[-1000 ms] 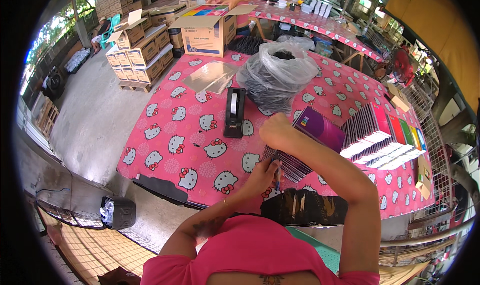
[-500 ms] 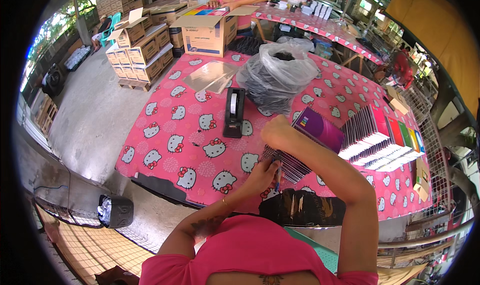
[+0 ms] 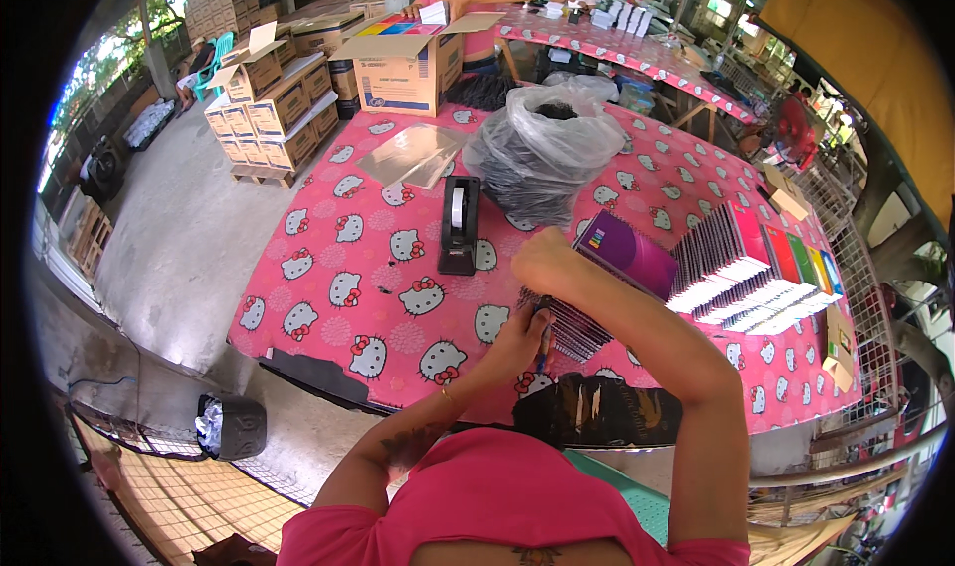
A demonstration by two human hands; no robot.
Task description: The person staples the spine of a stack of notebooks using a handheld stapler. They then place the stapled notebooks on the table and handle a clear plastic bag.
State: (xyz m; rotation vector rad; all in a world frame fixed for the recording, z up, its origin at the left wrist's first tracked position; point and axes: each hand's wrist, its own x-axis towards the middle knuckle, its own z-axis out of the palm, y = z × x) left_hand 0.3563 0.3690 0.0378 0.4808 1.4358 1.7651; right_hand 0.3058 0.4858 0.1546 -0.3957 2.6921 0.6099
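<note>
My left hand (image 3: 520, 337) is closed around a slim tool (image 3: 544, 350), dark at the top and blue toward its lower end; its exact kind is unclear. Just beyond it, my right hand (image 3: 546, 261) is closed with its back upward, at the far left end of a row of spiral-bound notebooks (image 3: 580, 333). The right fingers point down and are hidden, so what they hold cannot be seen. Beside my right forearm lies a purple notebook (image 3: 629, 255), its cover facing up.
A black tape dispenser (image 3: 459, 228), a clear plastic bag of black coils (image 3: 542, 153) and clear sheets (image 3: 413, 155) sit farther back. Stacked notebooks (image 3: 741, 278) stand right. A person handles colourful covers over an open carton (image 3: 398, 74). A bin (image 3: 234, 427) stands left on the floor.
The view has shifted slightly. Both my hands stay at the notebook row, and the tool in my left hand has turned a little. The person at the carton now lifts a white-looking piece.
</note>
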